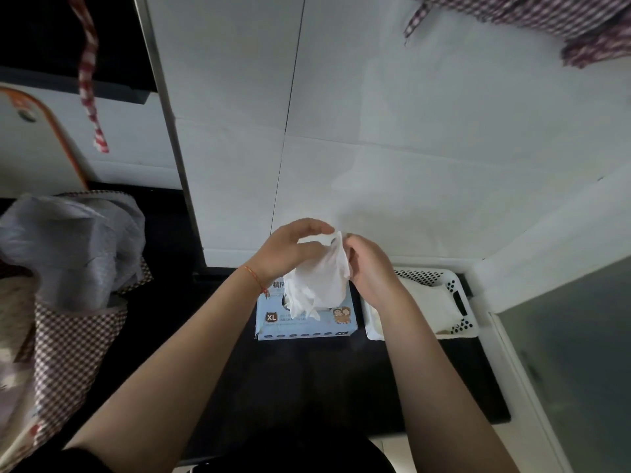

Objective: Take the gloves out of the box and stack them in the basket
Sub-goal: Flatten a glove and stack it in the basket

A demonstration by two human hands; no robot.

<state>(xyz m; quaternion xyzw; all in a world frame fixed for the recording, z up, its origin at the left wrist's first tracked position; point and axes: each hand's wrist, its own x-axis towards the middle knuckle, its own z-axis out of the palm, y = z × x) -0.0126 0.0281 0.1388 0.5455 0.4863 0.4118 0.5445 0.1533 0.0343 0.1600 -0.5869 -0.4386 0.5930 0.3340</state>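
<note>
A light blue glove box marked XL lies flat on the dark counter. Above it hangs a white glove, its fingers trailing down to the box's opening. My left hand pinches the glove's upper edge from the left, and my right hand pinches the same edge from the right. Right of the box stands a white perforated basket with pale gloves lying flat inside; my right forearm covers part of it.
A checked cloth bag with a grey plastic bag in it stands at the left. White tiled wall rises right behind the box. Checked cloth hangs at the top right. A pale ledge borders the counter's right side.
</note>
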